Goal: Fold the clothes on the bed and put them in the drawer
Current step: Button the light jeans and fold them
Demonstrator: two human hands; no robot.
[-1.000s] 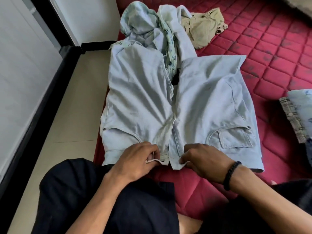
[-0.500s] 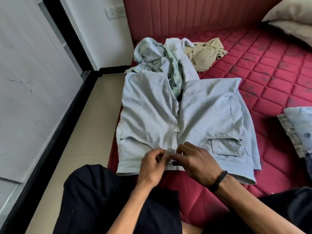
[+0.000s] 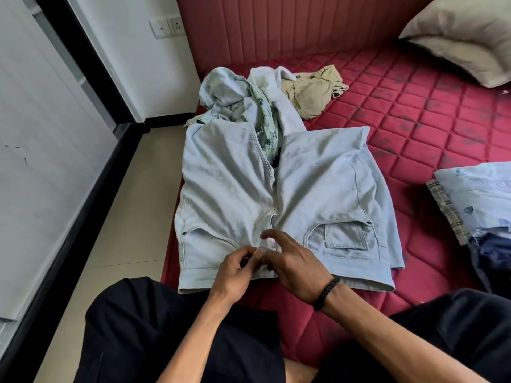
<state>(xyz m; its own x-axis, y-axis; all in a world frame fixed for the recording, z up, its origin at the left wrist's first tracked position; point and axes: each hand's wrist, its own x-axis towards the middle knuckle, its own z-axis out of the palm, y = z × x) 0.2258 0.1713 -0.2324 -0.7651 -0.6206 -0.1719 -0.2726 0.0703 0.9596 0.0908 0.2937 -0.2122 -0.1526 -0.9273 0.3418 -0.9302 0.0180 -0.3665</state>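
Both hands, apart a second ago, are now meeting at the waistband of the jeans (image 3: 290,194) lying flat at the bed's (image 3: 414,111) near left edge, left hand (image 3: 235,269) and right hand (image 3: 296,264) fingers pinching the fly closed, so folding is not yet beginning.

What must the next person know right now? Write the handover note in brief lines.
Left hand: pinches the waistband flap at the fly of the pale blue denim trousers.
Right hand: pinches the same spot from the other side, forefinger raised.
Trousers: spread front-up on the red quilted mattress, waistband nearest, not folded.
Done: a folded stack of checked and light blue clothes lies at the right edge.
Left: close the waistband, fold the trousers, then the crumpled light blue and floral heap and the crumpled beige garment. No drawer in view.
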